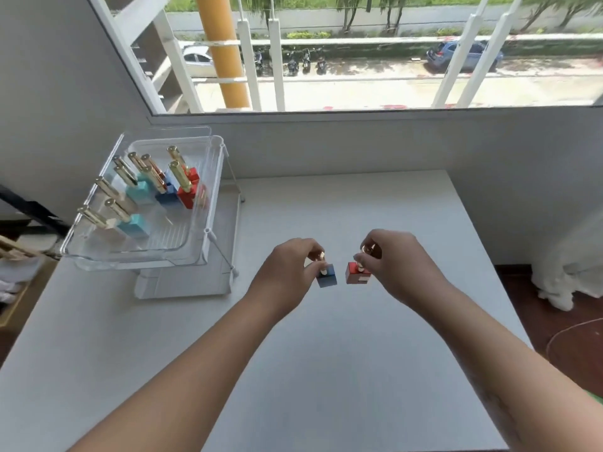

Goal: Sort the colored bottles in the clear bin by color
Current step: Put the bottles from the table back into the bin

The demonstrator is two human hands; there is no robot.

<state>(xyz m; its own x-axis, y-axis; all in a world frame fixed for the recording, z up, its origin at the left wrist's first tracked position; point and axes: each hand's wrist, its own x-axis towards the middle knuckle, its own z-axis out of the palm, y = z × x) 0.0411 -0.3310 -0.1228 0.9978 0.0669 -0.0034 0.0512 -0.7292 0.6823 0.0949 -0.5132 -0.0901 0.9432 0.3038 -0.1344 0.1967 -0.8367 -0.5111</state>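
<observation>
Forearms: both bare forearms are being extended from the lower edge of the view over the white bench [326, 370].
Left hand [287, 272]: its fingers [315, 252] are being closed around the gold cap of a blue bottle [327, 278]; the bottle is being held upright, and contact with the bench cannot be told.
Right hand [396, 261]: its fingers [367, 260] are being pinched on the gold cap of a red bottle [355, 277], which is being held upright just beside the blue one, with a small gap between them.
Clear bin [137, 256]: it is being carried on a white rack [195, 278] at the bench's far left corner, well apart from the hands.
Bottles in the bin: two red bottles [188, 194], dark blue ones [168, 195] and light blue ones [134, 225] are being kept there, all with gold caps; a few bodies at the left are too pale to tell.
Window [359, 50]: parked cars and motorbikes are being shown through it, beyond the bench.
</observation>
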